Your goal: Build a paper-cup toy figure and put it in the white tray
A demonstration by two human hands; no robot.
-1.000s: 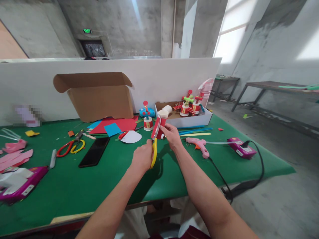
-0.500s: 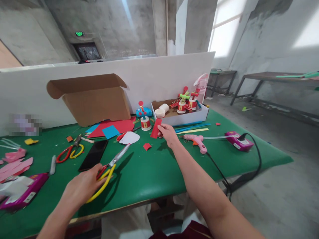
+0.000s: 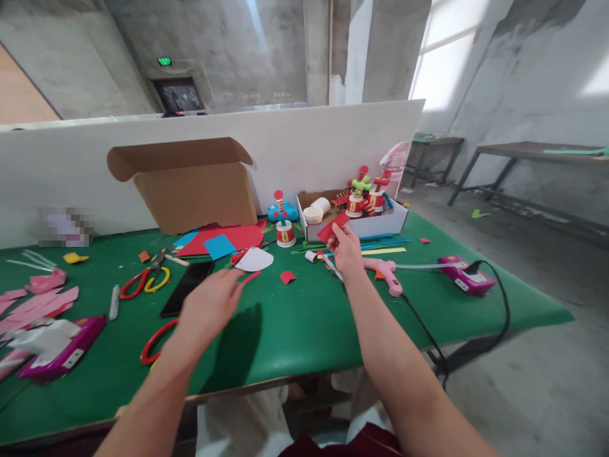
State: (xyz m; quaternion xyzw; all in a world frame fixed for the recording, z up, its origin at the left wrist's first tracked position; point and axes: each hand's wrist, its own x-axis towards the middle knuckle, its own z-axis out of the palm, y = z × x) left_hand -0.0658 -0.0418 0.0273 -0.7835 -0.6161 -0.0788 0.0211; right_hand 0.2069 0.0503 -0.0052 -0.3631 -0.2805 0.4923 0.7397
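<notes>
My right hand [image 3: 347, 251] is closed, pinching a small red paper piece [image 3: 333, 226] just in front of the white box [image 3: 380, 225] of paper-cup figures. My left hand [image 3: 209, 304] hovers over the green table [image 3: 295, 324] with loosely spread fingers and holds nothing. Its fingertips are close to a thin red strip [image 3: 250, 277] and a white half-disc of paper [image 3: 255, 259]. The red-and-yellow scissors [image 3: 153, 341] lie on the table beside my left forearm, partly hidden by it. A small red scrap [image 3: 287, 277] lies between my hands.
A second pair of scissors [image 3: 143, 282] and a black phone [image 3: 186, 289] lie to the left. An open cardboard box [image 3: 190, 184] stands at the back, with red and blue sheets [image 3: 223, 241] before it. A pink glue gun [image 3: 385, 273] and its cable lie to the right.
My left hand laid the scissors down near the table's front and moved forward, empty. My right hand carried the red piece further back, towards the white box.
</notes>
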